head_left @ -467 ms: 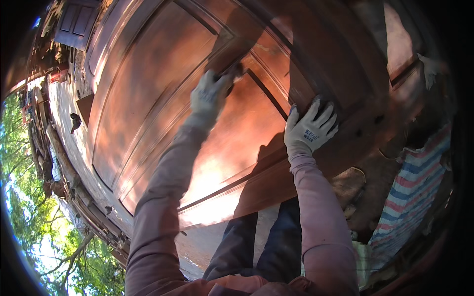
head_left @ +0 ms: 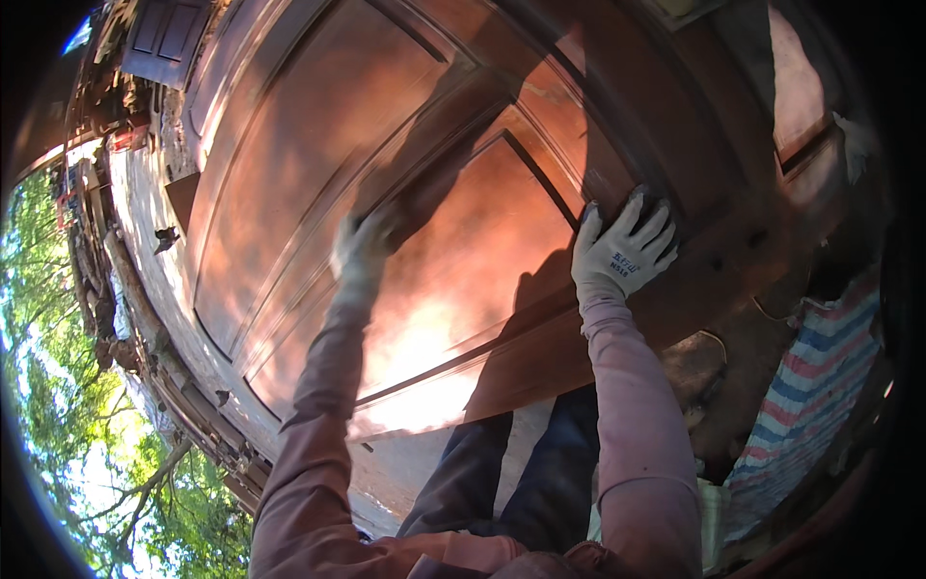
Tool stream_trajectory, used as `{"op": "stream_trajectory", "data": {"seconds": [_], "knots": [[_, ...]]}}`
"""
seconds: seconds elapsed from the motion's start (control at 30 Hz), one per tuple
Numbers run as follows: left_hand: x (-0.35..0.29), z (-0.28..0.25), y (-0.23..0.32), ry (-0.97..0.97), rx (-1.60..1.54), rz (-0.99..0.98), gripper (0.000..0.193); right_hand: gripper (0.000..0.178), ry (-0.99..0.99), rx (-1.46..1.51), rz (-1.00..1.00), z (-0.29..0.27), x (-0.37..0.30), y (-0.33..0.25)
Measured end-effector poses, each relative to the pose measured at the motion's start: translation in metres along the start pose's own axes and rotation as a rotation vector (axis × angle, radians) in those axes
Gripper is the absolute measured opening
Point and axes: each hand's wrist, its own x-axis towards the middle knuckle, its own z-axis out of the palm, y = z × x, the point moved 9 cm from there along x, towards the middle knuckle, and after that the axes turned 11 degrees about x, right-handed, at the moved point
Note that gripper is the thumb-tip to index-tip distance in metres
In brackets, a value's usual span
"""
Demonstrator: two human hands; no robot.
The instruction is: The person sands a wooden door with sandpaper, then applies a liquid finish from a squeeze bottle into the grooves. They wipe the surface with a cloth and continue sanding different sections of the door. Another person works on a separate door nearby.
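A reddish-brown panelled wooden door [head_left: 439,289] lies in front of me, with raised mouldings around its panels. My left hand [head_left: 362,246], in a pale glove, is over the moulding between two panels. Motion smears its fingers; they look curled round something dark that I cannot make out. My right hand [head_left: 622,256], also gloved, rests with fingers spread on the door's frame at the right. That hand holds nothing. Bright sunlight falls on the near panel, and shadows cross the wood.
Striped red, white and blue sheeting [head_left: 805,396] lies at the right, beside dark ground. Logs and sticks [head_left: 159,352] line the left edge, with green foliage [head_left: 58,357] beyond. Another panelled door [head_left: 166,43] stands at the far left. My legs [head_left: 550,458] are close to the near edge.
My left hand has moved nearer and to the left along the moulding. The right hand stays flat on the frame. The whole view has shifted slightly.
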Motion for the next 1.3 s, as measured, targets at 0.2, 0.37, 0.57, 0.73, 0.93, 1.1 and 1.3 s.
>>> {"op": "stream_trajectory", "data": {"seconds": [0.2,0.37,0.57,0.73,0.93,1.1,1.3], "knots": [[-0.003,-0.034,0.029,0.242,0.481,0.246,0.023,0.069,0.039,0.028,-0.011,0.000,0.000,0.000],[0.060,0.080,0.128,0.410,0.447,0.580,0.021,0.070,0.030,0.007,-0.002,0.004,-0.002,0.002],[0.053,0.100,0.177,0.344,0.734,0.755,0.025,0.072,-0.013,0.012,0.012,0.004,0.001,0.003],[0.074,0.103,0.180,0.319,0.560,0.744,0.025,0.072,0.026,0.053,-0.011,0.001,0.000,0.003],[0.094,0.118,0.152,0.259,0.741,0.681,0.018,0.070,0.010,0.012,-0.006,0.002,0.000,0.002],[0.027,0.007,0.101,0.142,0.911,0.593,0.024,0.069,-0.008,0.000,-0.007,0.003,0.000,0.002],[0.093,0.092,0.088,-0.249,-0.252,-0.082,0.027,0.067,0.039,0.001,-0.018,0.001,-0.001,0.000]]}}
